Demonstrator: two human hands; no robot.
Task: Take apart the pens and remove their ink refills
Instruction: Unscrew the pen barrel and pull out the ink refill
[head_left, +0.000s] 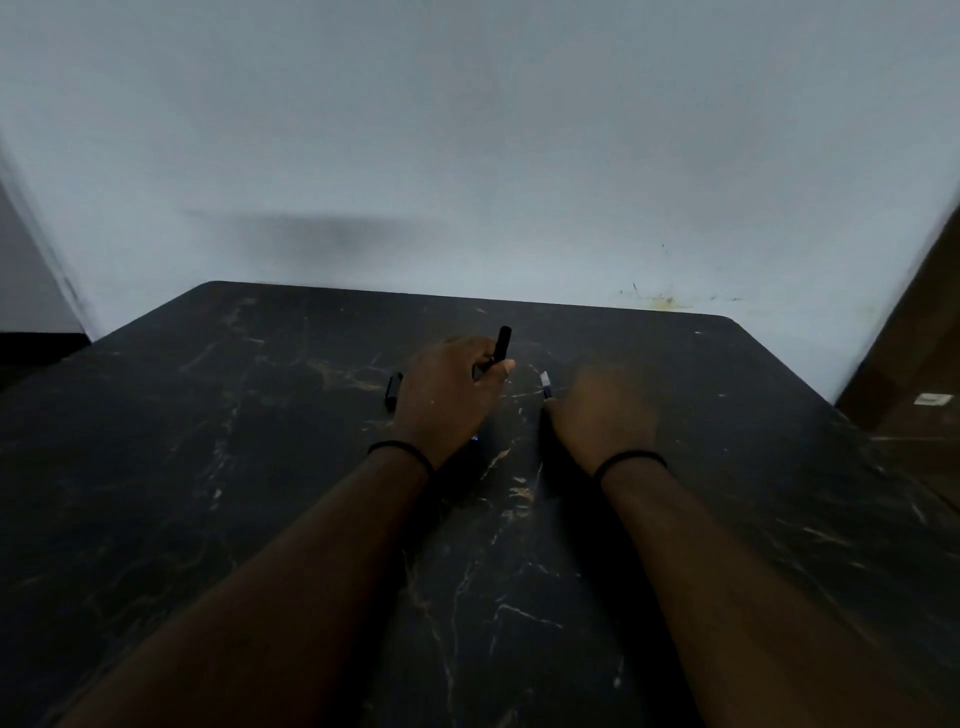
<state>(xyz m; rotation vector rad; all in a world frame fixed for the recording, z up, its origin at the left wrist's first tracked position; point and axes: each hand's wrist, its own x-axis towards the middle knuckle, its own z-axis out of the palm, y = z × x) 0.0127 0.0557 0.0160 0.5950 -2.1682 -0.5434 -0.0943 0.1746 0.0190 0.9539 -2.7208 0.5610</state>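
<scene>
My left hand (451, 391) is closed around a black pen (502, 343) whose end sticks up past my thumb and fingers. My right hand (602, 415) is blurred; its fingers curl near a small pen part with a white and blue tip (545, 383), which shows just above my thumb. Whether it grips that part is unclear. A short black pen piece (393, 389) lies on the table to the left of my left hand. A small blue glint (475, 439) shows under my left wrist.
The dark marbled table (260, 467) reaches to a pale wall (467, 156) at the back. A brown wooden surface (914, 374) with a white label stands past the table's right edge. Black bands circle both wrists.
</scene>
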